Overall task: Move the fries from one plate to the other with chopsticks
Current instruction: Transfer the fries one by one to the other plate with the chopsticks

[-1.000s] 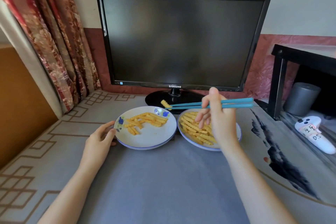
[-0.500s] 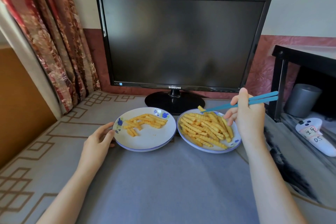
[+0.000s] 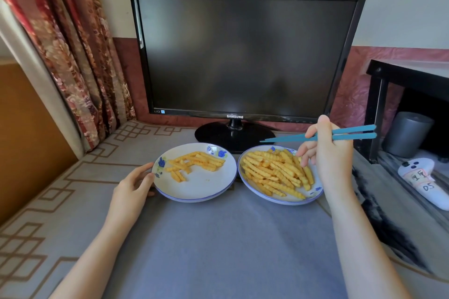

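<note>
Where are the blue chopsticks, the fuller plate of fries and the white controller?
blue chopsticks (image 3: 291,139): head view, on the shafts ahead of the fingers.
fuller plate (image 3: 313,193): head view, on the bare rim at its near right.
white controller (image 3: 424,183): head view, on its labelled body.

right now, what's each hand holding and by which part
Right hand holds the chopsticks about midway along, tips empty. Left hand holds the left plate by its left rim.
</note>
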Action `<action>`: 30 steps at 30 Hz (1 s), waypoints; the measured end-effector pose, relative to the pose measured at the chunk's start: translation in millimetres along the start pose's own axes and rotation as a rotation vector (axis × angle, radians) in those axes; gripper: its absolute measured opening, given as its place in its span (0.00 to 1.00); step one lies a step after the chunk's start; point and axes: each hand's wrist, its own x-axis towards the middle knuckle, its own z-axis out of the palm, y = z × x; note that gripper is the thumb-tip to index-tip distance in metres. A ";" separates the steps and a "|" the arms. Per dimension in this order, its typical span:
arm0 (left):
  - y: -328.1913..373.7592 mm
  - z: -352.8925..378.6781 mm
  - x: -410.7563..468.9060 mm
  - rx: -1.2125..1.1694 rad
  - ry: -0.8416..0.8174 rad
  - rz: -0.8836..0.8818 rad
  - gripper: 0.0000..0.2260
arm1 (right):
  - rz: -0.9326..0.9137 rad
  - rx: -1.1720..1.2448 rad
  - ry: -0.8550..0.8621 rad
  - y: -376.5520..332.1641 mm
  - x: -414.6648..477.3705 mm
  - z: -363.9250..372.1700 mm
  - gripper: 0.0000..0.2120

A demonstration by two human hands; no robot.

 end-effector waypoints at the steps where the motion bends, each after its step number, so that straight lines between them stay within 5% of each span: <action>1: 0.0 0.0 0.0 0.001 0.000 0.001 0.13 | 0.006 0.031 -0.016 -1.9 -1.0 2.2 0.20; 12: -1.4 0.0 0.6 0.001 -0.001 -0.010 0.13 | 0.042 0.104 -0.455 -0.9 -37.7 44.9 0.19; 30: -1.4 0.4 1.9 0.021 0.002 0.001 0.13 | 0.129 0.074 -0.473 4.1 -46.3 52.3 0.21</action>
